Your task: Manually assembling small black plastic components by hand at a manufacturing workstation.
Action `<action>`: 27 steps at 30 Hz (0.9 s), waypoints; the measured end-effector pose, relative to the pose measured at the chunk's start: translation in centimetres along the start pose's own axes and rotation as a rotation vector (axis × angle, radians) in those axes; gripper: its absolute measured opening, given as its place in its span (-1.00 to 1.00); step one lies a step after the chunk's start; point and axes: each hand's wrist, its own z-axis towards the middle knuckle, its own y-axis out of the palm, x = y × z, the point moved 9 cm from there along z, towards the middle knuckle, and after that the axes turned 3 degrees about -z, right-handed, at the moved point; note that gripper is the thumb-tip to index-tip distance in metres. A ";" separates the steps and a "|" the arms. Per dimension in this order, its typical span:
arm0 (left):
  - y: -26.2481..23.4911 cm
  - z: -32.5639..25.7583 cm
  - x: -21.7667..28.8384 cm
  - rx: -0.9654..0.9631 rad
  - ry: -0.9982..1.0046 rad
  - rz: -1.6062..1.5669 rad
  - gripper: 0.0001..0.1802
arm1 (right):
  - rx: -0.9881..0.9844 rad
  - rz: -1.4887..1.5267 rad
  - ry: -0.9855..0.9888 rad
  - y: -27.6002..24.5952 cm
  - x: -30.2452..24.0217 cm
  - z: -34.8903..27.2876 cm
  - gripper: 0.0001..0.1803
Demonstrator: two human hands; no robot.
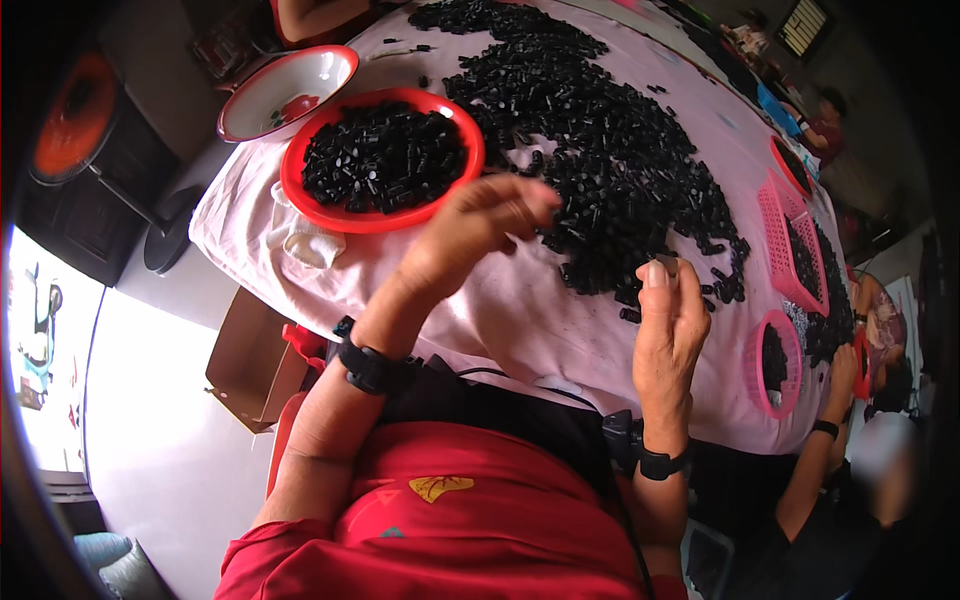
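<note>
Pinching a small clear cap (pixel 668 266), right hand (pixel 668 335) at 3 o'clock, left hand (pixel 470 235) curled, contents unclear; black plastic bits (pixel 620 150) look light, rigid, best nipped sideways.

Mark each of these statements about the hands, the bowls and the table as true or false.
1. The red bowl holds small black parts. True.
2. The left hand rests inside the red bowl. False: it is raised beside the bowl's rim, fingers bunched together.
3. The right hand pinches a small pale piece at its fingertips. True.
4. The white bowl is full of black parts. False: no black parts show in it.
5. A big pile of black parts lies loose on the pink cloth. True.
6. The pink baskets sit on the person's left. False: they are on the right.
</note>
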 end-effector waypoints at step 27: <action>6.4 -1.8 -4.0 -0.207 -0.253 -0.374 -0.73 | -0.265 0.215 -0.042 3.1 -0.7 -0.6 -0.80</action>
